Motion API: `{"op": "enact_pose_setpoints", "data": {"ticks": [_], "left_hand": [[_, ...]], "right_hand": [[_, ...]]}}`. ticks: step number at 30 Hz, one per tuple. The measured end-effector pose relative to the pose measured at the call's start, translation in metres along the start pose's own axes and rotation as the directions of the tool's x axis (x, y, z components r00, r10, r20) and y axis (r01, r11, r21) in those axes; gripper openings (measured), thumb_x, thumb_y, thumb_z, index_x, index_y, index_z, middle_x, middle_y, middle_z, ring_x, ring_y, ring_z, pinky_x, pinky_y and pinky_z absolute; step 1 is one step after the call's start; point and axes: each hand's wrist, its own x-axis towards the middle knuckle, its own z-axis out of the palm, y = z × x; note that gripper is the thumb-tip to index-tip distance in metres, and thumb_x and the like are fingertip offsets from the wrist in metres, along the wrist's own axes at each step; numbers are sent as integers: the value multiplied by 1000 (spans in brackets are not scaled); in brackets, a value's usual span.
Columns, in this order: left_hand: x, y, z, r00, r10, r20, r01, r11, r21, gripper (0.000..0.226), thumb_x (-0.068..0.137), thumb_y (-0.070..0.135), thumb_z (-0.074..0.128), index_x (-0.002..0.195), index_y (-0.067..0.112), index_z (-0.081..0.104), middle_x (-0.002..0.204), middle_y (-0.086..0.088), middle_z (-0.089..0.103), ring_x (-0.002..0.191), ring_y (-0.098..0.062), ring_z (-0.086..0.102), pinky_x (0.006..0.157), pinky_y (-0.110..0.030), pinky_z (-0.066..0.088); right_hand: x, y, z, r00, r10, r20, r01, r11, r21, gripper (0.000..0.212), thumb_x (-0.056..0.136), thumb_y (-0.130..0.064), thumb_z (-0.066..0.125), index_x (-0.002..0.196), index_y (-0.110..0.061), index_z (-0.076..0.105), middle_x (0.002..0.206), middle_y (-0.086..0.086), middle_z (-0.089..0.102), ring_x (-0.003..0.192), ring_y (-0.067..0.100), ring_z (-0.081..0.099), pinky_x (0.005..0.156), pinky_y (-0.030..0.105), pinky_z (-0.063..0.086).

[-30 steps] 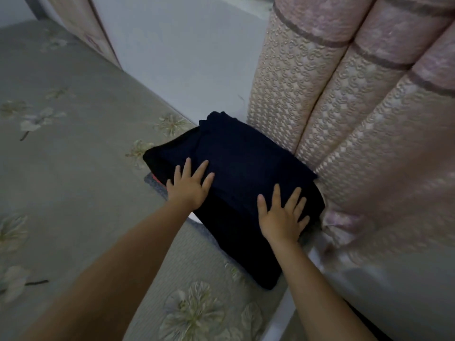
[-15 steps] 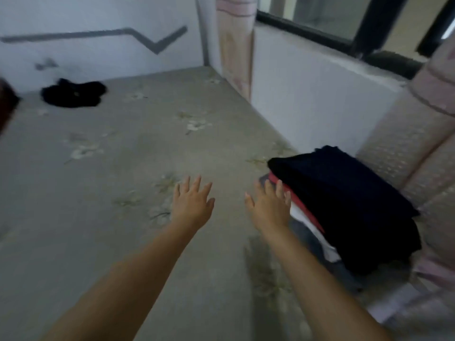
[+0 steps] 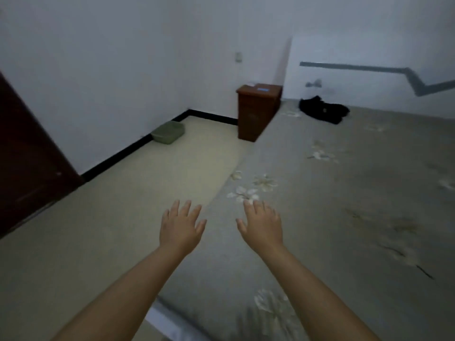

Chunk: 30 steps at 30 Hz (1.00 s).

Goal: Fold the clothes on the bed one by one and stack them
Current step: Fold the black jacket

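Note:
A crumpled black garment [image 3: 322,110] lies at the far end of the bed [image 3: 357,193], close to the wall. The bed has a grey sheet printed with pale flowers. My left hand [image 3: 179,226] hovers over the bed's left edge with fingers spread and holds nothing. Just right of it, my right hand [image 3: 262,223] hangs above the sheet, fingers straight, also empty. Both hands are far from the black garment. The folded stack is out of view.
A brown wooden nightstand [image 3: 257,109] stands at the bed's far left corner. On the beige floor [image 3: 147,193] a green basin [image 3: 168,131] sits against the wall. A dark door [image 3: 27,153] fills the left edge.
Both hands came off the dark folded stack by the curtain. The view swung left across the bed, and the stack has left the frame; the black garment now lies ahead.

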Motion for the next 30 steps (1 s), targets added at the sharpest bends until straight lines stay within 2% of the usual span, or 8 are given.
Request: {"op": "enact_pose_setpoints", "data": {"ticks": [2, 4, 6, 8, 10, 14, 22, 30], "left_hand": [[4, -59, 0, 994, -104, -13, 104, 994, -30, 50, 98, 43, 22, 146, 30, 14, 155, 1, 13, 142, -22, 7, 113, -36, 10], [10, -114, -3, 981, -194, -25, 193, 980, -51, 50, 98, 42, 23, 146, 29, 16, 154, 1, 15, 142, -23, 8, 113, -36, 11], [21, -164, -6, 965, -259, -30, 257, 964, -61, 50, 98, 42, 23, 145, 28, 17, 154, 1, 16, 142, -23, 8, 113, -36, 10], [38, -211, -12, 950, -310, -40, 306, 949, -72, 49, 98, 42, 23, 145, 28, 18, 154, 1, 16, 142, -23, 7, 113, -36, 8], [58, -257, -22, 933, -358, -42, 355, 932, -76, 49, 98, 41, 23, 145, 28, 18, 154, 1, 15, 142, -23, 6, 113, -37, 8], [97, -347, -46, 894, -443, -73, 438, 896, -70, 49, 98, 40, 23, 145, 27, 18, 154, 1, 14, 142, -23, 3, 113, -38, 9], [180, -500, -73, 858, -503, -102, 504, 863, -20, 50, 98, 40, 23, 146, 25, 18, 155, 0, 13, 142, -25, 2, 114, -38, 7], [345, -580, -97, 948, -290, -134, 295, 956, 12, 49, 98, 40, 25, 145, 24, 21, 154, 0, 16, 142, -27, 3, 113, -40, 8]], "right_hand": [[27, -55, 18, 992, -123, -29, 123, 992, 5, 51, 90, -34, 48, 134, -9, 43, 135, 15, 47, 129, 32, 39, 103, 45, 31], [56, -105, 35, 976, -211, -55, 211, 977, 1, 45, 74, -34, 57, 109, -6, 65, 104, 16, 67, 99, 36, 62, 80, 50, 48], [86, -150, 48, 968, -246, -48, 247, 969, 11, 44, 60, -37, 60, 91, -8, 72, 84, 12, 71, 78, 33, 68, 62, 45, 54], [124, -195, 61, 954, -296, -51, 296, 955, -9, 43, 56, -38, 68, 88, -10, 72, 81, 10, 72, 75, 31, 69, 58, 42, 54], [155, -243, 62, 930, -365, -39, 363, 931, -45, 46, 61, -36, 72, 97, -8, 70, 89, 13, 71, 84, 32, 68, 67, 44, 53], [222, -333, 71, 890, -454, 31, 455, 890, -27, 52, 95, -38, 39, 140, -14, 32, 142, 8, 39, 133, 26, 31, 106, 39, 25], [337, -479, 90, 847, -531, 23, 531, 845, -65, 55, 95, -44, 33, 143, -18, 25, 146, 5, 33, 136, 25, 25, 109, 40, 22], [460, -527, 87, 949, -315, -31, 312, 947, -75, 59, 94, -50, 33, 143, -19, 24, 146, 4, 32, 137, 24, 23, 110, 42, 21]]}}
